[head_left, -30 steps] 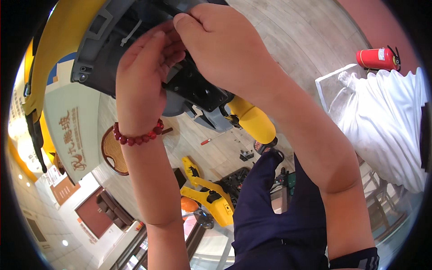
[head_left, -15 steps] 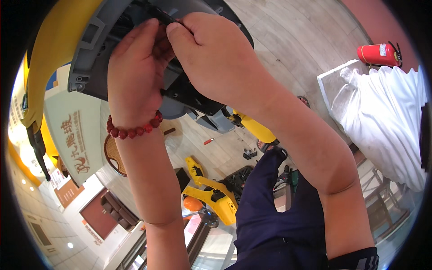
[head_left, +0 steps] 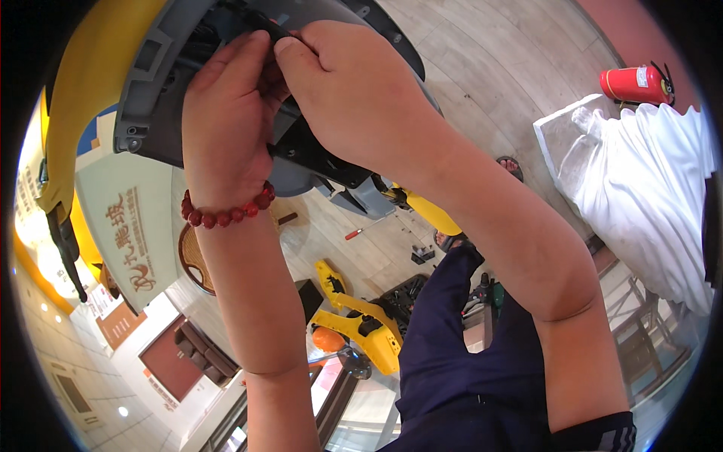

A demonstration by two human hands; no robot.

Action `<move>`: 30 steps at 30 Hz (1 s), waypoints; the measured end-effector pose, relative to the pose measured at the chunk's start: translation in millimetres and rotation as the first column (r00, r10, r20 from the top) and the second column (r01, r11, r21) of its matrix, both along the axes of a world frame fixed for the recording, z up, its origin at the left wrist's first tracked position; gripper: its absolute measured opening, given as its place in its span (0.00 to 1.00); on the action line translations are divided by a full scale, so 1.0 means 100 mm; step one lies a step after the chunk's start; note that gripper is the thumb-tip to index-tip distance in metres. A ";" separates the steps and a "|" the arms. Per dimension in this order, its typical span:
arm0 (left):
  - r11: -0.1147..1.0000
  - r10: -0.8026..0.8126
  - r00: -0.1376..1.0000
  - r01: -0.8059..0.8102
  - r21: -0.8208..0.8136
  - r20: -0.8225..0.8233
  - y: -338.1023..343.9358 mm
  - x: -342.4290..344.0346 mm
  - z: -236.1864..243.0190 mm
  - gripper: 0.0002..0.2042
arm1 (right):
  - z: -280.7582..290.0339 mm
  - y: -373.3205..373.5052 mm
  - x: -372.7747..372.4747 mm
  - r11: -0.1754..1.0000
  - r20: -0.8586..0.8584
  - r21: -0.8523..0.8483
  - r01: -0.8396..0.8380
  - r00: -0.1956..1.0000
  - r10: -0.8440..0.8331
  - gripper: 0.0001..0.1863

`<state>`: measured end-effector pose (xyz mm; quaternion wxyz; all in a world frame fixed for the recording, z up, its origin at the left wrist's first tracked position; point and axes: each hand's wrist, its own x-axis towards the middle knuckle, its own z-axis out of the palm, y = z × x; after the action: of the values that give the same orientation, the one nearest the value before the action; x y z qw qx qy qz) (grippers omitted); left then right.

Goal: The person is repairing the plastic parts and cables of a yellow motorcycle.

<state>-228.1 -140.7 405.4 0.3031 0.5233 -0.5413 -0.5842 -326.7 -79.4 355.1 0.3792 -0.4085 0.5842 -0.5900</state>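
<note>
My right hand [head_left: 361, 87] is closed, thumb and fingers pinching a black cable [head_left: 260, 20] that runs up to the top edge. Right beside it my left hand [head_left: 228, 120], with a red bead bracelet [head_left: 220, 218] on its wrist, is closed around the same cable, thumb upward. Its inner fingertips are mostly hidden. Both hands work at the open side of a grey plastic housing [head_left: 135, 105], part of a large yellow-and-grey body. Dark wiring shows inside, partly covered by my fingers. Below my right wrist is a black bracket [head_left: 320, 160].
On the floor lie yellow body panels [head_left: 369, 331], an open black tool case [head_left: 410, 290] and a red-handled screwdriver [head_left: 354, 235]. A white cloth [head_left: 640, 188] drapes over something at right, beneath a red fire extinguisher [head_left: 636, 84]. A wicker chair [head_left: 194, 256] stands behind my left arm.
The view has shifted slightly. Both hands stay at the black cable, with only tiny movement of the fingers and wrists.
</note>
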 end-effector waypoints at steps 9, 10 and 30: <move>1.000 0.007 1.000 -0.007 -0.014 0.012 0.00 -0.01 0.01 0.12 | -0.02 0.01 0.00 1.000 0.054 -0.031 -0.001 0.999 0.003 0.19; 1.000 0.007 1.000 -0.007 -0.018 0.011 0.00 -0.01 0.01 0.12 | -0.01 0.00 0.00 0.999 0.053 -0.035 -0.003 0.999 0.005 0.19; 0.998 -0.039 0.993 0.044 0.046 -0.109 -0.10 0.05 -0.06 0.11 | 0.11 -0.07 0.03 0.995 -0.287 -0.055 0.080 0.954 -0.092 0.18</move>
<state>-223.3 -150.9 399.9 0.3072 0.4868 -0.5206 -0.6305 -323.2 -86.0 366.2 0.2549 -0.4725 0.6377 -0.5524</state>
